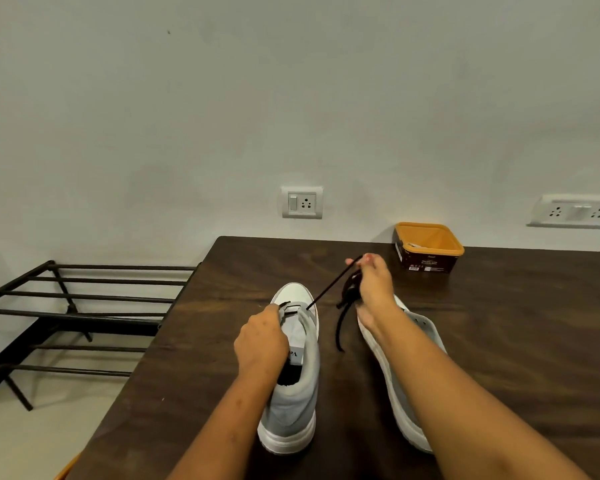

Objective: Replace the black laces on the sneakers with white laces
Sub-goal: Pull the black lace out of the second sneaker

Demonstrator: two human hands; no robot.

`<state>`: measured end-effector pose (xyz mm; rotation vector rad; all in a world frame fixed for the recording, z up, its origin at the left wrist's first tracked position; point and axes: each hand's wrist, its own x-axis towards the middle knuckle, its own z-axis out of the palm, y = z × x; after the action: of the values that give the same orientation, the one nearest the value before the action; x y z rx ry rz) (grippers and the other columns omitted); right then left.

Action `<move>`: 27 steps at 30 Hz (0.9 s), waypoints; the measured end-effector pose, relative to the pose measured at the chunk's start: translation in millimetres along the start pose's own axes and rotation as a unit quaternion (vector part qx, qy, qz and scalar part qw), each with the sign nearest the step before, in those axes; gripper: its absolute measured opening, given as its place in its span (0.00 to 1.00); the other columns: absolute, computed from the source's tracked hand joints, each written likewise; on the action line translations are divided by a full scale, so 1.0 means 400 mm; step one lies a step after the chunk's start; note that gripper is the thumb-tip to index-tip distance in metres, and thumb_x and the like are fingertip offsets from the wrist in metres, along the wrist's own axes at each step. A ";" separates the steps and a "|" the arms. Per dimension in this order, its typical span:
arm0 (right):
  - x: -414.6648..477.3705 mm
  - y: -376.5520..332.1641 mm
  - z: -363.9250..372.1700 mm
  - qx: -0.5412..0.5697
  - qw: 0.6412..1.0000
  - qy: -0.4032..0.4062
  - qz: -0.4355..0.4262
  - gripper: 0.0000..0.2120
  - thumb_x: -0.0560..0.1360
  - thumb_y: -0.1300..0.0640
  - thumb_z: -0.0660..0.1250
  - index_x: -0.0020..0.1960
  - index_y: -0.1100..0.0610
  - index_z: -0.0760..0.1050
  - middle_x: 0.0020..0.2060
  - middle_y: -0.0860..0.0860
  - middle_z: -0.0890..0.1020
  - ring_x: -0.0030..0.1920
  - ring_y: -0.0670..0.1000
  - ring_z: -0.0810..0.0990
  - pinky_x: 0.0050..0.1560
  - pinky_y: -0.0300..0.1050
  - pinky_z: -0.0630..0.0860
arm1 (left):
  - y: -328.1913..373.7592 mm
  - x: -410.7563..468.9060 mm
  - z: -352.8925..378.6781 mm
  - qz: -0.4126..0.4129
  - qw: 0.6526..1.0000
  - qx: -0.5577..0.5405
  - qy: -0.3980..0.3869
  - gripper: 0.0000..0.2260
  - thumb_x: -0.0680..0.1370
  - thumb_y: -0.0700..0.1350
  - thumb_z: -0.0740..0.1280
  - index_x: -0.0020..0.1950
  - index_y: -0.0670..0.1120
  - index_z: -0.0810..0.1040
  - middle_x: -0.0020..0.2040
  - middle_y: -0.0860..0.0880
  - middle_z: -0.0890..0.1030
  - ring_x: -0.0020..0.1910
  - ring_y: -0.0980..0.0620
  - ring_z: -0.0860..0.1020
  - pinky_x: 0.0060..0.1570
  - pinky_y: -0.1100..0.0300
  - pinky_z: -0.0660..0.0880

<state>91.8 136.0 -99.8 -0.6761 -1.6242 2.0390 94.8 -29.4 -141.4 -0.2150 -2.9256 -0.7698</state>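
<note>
Two grey-and-white sneakers stand side by side on the dark wooden table (499, 323). The left sneaker (297, 393) has a black lace (329, 289) threaded only through the eyelets nearest its toe. My left hand (260, 341) grips the tongue and upper of that sneaker. Raised above and between the shoes, my right hand (371, 282) pinches the black lace and holds it taut from the eyelets. Loose lace coils and hangs below that hand to the table. My right forearm hides most of the right sneaker (426, 337). No white laces can be seen clearly.
An orange-rimmed brown tub (428, 249) stands at the table's far edge, something pale inside. A black metal rack (66, 306) stands on the floor to the left. The wall behind carries a socket plate (302, 202) and a second one (574, 211).
</note>
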 end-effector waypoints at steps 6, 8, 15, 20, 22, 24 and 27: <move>-0.013 -0.027 -0.004 0.046 0.997 -0.063 0.022 0.17 0.83 0.52 0.52 0.38 0.54 0.67 0.22 0.46 0.66 0.22 0.43 0.61 0.24 0.35 0.59 | 0.006 -0.001 0.002 0.013 1.000 -0.003 -0.003 0.11 0.81 0.43 0.54 0.58 0.47 0.74 0.54 0.44 0.80 0.52 0.43 0.78 0.43 0.54 0.71; -0.003 -0.010 -0.013 -0.175 0.980 -0.089 -0.038 0.17 0.82 0.53 0.56 0.36 0.55 0.70 0.24 0.47 0.68 0.23 0.44 0.64 0.26 0.37 0.62 | 0.007 -0.002 0.000 0.018 1.000 -0.004 -0.016 0.13 0.82 0.44 0.53 0.61 0.48 0.74 0.55 0.44 0.80 0.54 0.42 0.77 0.46 0.54 0.72; -0.008 0.094 -0.010 -0.640 0.739 -0.202 -0.052 0.16 0.78 0.42 0.61 0.57 0.51 0.75 0.57 0.51 0.79 0.56 0.54 0.78 0.55 0.49 0.75 | -0.010 0.023 -0.019 0.044 0.993 -0.034 -0.107 0.21 0.77 0.41 0.58 0.68 0.57 0.70 0.65 0.50 0.74 0.61 0.45 0.74 0.55 0.53 0.72; -0.001 0.116 -0.007 -0.561 0.804 -0.192 -0.055 0.06 0.79 0.48 0.61 0.44 0.48 0.70 0.53 0.53 0.80 0.51 0.55 0.77 0.51 0.47 0.73 | -0.029 0.044 -0.013 0.031 0.973 -0.109 -0.203 0.27 0.73 0.41 0.59 0.73 0.52 0.66 0.73 0.51 0.64 0.69 0.42 0.66 0.67 0.50 0.65; -0.006 0.115 0.000 -0.502 0.841 -0.185 -0.075 0.09 0.80 0.52 0.61 0.40 0.47 0.69 0.50 0.54 0.80 0.48 0.53 0.76 0.47 0.43 0.69 | -0.034 0.054 -0.011 -0.010 0.969 -0.122 -0.213 0.29 0.75 0.40 0.60 0.76 0.50 0.59 0.76 0.49 0.60 0.73 0.42 0.60 0.71 0.50 0.60; -0.011 0.116 0.010 -0.451 0.872 -0.172 -0.080 0.13 0.80 0.55 0.60 0.37 0.47 0.67 0.47 0.53 0.79 0.47 0.54 0.75 0.46 0.44 0.68 | -0.034 0.056 -0.011 -0.042 0.967 -0.124 -0.218 0.31 0.76 0.40 0.60 0.77 0.49 0.54 0.78 0.45 0.53 0.75 0.41 0.55 0.73 0.50 0.57; -0.020 0.123 0.022 -0.388 0.907 -0.151 -0.062 0.14 0.80 0.59 0.60 0.36 0.50 0.68 0.42 0.53 0.78 0.45 0.54 0.75 0.45 0.46 0.69 | -0.023 0.042 -0.014 -0.078 0.973 -0.107 -0.187 0.29 0.77 0.44 0.59 0.77 0.48 0.55 0.78 0.41 0.45 0.74 0.37 0.55 0.70 0.50 0.58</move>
<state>90.5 114.1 -145.6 -0.4835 -2.6239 1.4028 77.3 -38.2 -138.8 -0.1656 -3.2356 -1.1904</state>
